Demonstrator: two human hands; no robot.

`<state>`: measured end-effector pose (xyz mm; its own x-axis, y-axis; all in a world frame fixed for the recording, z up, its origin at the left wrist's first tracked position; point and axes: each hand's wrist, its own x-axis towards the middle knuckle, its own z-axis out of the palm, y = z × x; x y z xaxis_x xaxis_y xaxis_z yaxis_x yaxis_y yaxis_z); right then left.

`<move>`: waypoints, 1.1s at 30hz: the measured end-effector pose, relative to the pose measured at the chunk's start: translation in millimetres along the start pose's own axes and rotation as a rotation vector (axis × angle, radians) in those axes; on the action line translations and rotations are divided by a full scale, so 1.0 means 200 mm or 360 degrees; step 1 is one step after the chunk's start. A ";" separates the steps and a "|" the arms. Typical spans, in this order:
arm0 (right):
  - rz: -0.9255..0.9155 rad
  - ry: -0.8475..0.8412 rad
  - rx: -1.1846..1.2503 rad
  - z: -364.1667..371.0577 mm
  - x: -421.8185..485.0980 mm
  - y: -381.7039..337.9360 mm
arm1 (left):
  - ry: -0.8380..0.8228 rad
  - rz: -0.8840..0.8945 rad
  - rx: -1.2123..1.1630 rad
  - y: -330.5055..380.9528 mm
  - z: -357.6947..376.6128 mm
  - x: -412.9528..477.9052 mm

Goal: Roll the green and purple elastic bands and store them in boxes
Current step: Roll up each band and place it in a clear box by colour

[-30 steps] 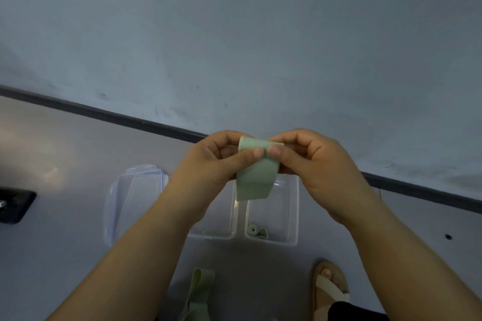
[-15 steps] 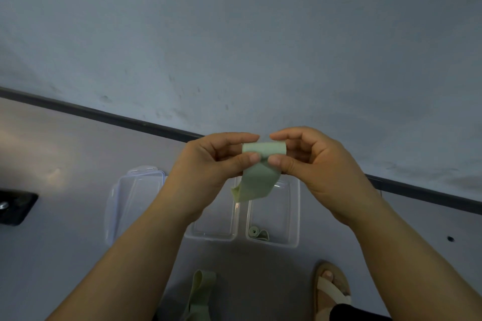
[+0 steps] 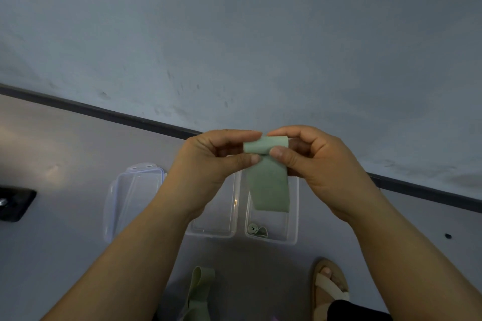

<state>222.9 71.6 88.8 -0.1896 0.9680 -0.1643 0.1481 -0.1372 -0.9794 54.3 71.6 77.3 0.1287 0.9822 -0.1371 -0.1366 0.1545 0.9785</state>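
floor (image 3: 65, 255) | lid (image 3: 130, 203) | left box (image 3: 211, 234) | right box (image 3: 294, 219) | loose green band (image 3: 200, 286)

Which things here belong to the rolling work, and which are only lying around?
For the job: green band pinched by left hand and right hand; left clear box; right clear box holding a rolled band; box lid; loose green band below.
Just lying about: black object at left; sandal.

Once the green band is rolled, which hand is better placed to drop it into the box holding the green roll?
Probably the right hand: it pinches the green band above that box, while the left hand is over the neighbouring box.
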 end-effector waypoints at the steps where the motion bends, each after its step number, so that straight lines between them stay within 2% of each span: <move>1: -0.0006 0.0015 0.0024 0.00 0.00 0.00 | -0.0024 -0.0016 0.0005 0.00 0.00 0.00; 8: -0.0056 0.0046 0.0014 -0.01 0.01 0.02 | -0.0019 -0.0210 0.0087 0.00 0.00 0.00; 13: -0.0097 0.0033 -0.0015 0.00 0.01 0.02 | 0.0017 -0.0159 0.0040 0.01 0.00 0.00; 19: 0.0048 -0.0039 -0.0071 0.00 0.00 0.01 | -0.0012 -0.0081 -0.0044 0.00 -0.01 0.00; 26: 0.0056 -0.0019 0.0046 0.00 0.00 0.00 | -0.0038 -0.0022 -0.0038 -0.01 -0.01 0.01; 33: -0.0009 0.0032 0.0029 -0.01 0.00 0.02 | -0.0096 -0.0102 0.0019 -0.02 0.00 0.00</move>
<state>225.7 72.5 85.3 -0.1709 0.9728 -0.1565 0.1295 -0.1353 -0.9823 54.1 71.9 72.7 0.1957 0.9620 -0.1905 -0.1143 0.2153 0.9698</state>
